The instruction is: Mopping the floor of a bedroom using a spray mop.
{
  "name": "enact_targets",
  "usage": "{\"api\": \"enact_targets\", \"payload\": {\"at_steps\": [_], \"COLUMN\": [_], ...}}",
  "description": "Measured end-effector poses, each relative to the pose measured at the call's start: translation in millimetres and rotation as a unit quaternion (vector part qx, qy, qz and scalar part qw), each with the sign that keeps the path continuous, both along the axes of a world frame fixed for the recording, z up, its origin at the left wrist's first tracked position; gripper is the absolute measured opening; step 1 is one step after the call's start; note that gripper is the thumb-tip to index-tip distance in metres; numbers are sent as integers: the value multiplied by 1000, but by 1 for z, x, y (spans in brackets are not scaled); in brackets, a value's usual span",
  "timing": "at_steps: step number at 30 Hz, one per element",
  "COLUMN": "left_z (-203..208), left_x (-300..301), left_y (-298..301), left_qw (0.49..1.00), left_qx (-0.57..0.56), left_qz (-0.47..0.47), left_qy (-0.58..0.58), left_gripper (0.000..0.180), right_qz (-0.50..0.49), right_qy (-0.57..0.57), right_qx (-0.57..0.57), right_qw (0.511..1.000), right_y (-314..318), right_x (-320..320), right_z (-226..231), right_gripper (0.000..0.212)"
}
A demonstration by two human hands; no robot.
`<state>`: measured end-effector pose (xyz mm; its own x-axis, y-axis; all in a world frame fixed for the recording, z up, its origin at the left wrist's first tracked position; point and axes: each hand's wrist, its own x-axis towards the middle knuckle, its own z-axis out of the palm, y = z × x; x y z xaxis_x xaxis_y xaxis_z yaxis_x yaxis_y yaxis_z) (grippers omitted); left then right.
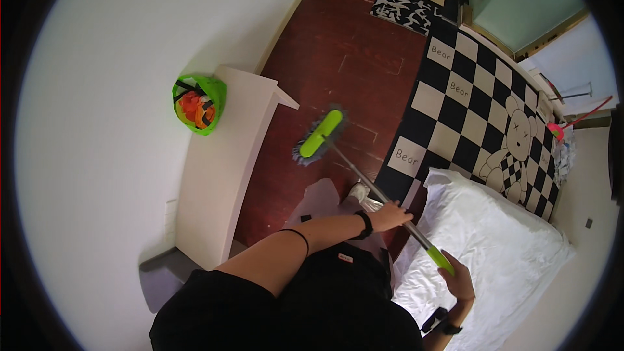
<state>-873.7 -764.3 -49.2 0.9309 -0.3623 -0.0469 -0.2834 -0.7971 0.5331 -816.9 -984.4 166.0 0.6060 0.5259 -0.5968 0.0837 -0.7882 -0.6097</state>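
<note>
Head view: we've got the mop [368, 184] 2-handed. Our L hand [391, 216] grips the metal pole [359, 174] partway down, R hand [459, 278] wraps the green grip [439, 259] at top. Green mop head [320, 135] w/ grey fringe [298, 154] is over red-brown flr [331, 39], btwn pale table [221, 162] & checkered mat [446, 116]; can't tell if it's touching.

I can see the person's left arm [260, 260] stretched across the front of the torso [325, 312], nearly straight, its left hand [390, 216] curled in a grip, while the right forearm [460, 312] rises at the person's right side, the right hand [458, 278] bent inward, fingers [447, 261] wrapped round, nearer the body.
</note>
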Motion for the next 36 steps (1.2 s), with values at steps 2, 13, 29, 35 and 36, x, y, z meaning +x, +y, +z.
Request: {"api": "enact_targets", "payload": {"at_steps": [2, 13, 29, 35, 36], "left_z": [8, 2, -17, 3, 2], "left_x": [22, 104, 116, 127, 132], "left_y": [-8, 161, 403, 367, 348], "left_qw": [999, 995, 943, 978, 985], "left_qx": [-38, -23, 174, 76, 58], "left_qz": [-14, 66, 232, 159, 133], "left_qy": [-20, -70, 161, 115, 94], "left_gripper": [13, 12, 13, 11, 9], "right_qz": [-67, -41, 181, 170, 161], "right_qy": [38, -62, -88, -41, -46], "right_qx": [-51, 73, 66, 21, 25], "right_qw": [996, 995, 977, 984, 986], "right_y": [2, 193, 422, 394, 376], "right_x": [0, 27, 115, 127, 127], "right_z": [24, -26, -99, -36, -24], "right_gripper": [43, 48, 52, 50, 49]}}
